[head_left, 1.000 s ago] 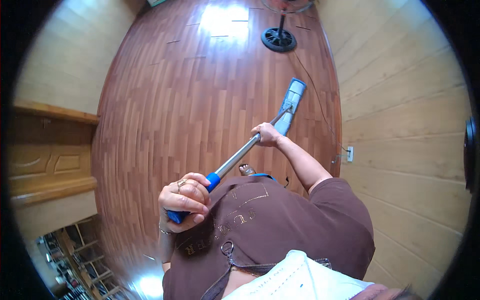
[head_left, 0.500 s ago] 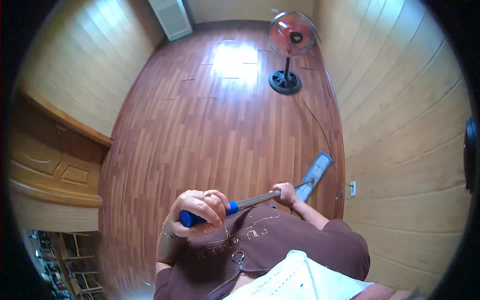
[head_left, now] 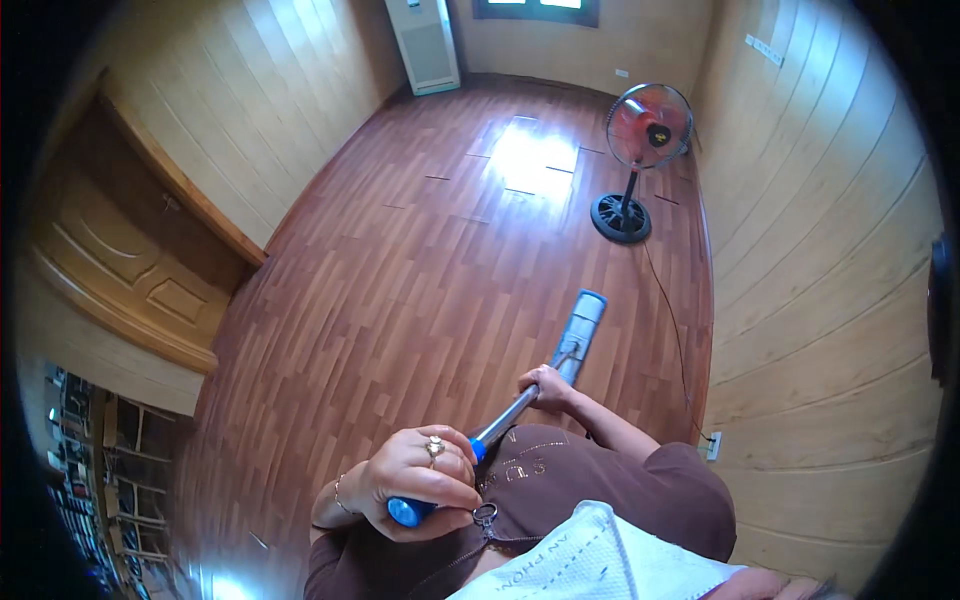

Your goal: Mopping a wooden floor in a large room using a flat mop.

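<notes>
A flat mop (head_left: 512,412) with a metal pole and blue grip slants across in front of my chest. My left hand (head_left: 428,478), wearing a ring and a bracelet, is closed round the blue grip at the pole's top end. Lower on the metal pole, my right hand (head_left: 545,386) is wrapped round it. Beyond that hand, the long blue and grey mop head (head_left: 582,325) lies on the wood floor (head_left: 400,300), its long side running away from me. Part of the pole is hidden by my hands.
A red and black standing fan (head_left: 648,130) is ahead on the right; its cord (head_left: 668,300) runs along the floor to a wall outlet (head_left: 713,446). A tall white unit (head_left: 425,50) stands in the far left corner. On the left are a wooden door (head_left: 140,250) and shelving (head_left: 130,480).
The mop head has swung left, away from the right wall and the fan cord. My right hand has moved slightly left, and the left hand slightly down. The view has shifted too.
</notes>
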`<state>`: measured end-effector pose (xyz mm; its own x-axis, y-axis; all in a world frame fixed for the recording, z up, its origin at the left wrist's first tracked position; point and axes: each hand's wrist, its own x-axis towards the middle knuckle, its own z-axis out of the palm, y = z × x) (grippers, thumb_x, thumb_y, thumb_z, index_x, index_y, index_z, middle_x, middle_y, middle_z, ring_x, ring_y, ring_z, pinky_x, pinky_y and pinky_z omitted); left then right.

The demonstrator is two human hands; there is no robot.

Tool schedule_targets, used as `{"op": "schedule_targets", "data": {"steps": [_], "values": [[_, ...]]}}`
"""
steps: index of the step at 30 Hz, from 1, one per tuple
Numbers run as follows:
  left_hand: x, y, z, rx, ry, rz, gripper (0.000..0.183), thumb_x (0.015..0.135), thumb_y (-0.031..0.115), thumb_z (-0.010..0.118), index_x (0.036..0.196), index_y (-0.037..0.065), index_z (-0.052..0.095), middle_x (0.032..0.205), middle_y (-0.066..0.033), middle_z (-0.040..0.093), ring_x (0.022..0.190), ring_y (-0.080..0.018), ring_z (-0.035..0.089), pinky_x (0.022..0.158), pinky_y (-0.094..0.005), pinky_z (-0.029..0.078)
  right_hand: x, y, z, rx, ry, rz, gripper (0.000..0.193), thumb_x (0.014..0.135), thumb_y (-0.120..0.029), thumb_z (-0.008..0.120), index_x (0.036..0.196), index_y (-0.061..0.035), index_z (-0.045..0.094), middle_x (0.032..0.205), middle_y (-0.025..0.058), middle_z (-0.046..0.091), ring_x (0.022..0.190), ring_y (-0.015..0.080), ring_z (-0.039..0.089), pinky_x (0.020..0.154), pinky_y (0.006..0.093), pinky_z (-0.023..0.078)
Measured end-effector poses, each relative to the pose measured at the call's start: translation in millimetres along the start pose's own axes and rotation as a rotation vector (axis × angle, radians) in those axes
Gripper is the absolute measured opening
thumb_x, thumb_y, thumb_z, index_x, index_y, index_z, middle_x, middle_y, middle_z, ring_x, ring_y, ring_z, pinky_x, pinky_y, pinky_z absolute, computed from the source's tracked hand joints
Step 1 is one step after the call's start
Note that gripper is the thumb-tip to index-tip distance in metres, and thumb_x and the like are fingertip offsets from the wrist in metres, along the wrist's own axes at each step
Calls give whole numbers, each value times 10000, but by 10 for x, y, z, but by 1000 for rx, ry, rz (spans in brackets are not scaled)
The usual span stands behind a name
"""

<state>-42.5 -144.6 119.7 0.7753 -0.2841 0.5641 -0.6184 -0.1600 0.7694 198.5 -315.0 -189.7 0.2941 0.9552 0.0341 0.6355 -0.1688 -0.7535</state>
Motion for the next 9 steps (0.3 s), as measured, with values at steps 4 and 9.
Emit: {"op": "schedule_targets", "data": {"steps": [4, 9], "values": [[-72, 225, 130, 142, 107, 24, 126, 740, 68, 714, 845, 53, 645, 687, -32, 617, 612, -174, 622, 685, -334, 494, 435, -212, 177, -7, -273, -123, 157, 609, -198, 665, 657, -75, 580, 640, 126, 590, 640, 341, 600, 573, 429, 459], [-86, 375, 137, 224, 119, 99, 143, 775, 150, 735, 826, 52, 644, 655, -17, 604, 577, -158, 611, 692, -327, 506, 838, -519, 541, 123, -504, -269, 186, 616, -215, 690, 704, -78, 600, 670, 116, 622, 681, 312, 631, 627, 420, 476]]}}
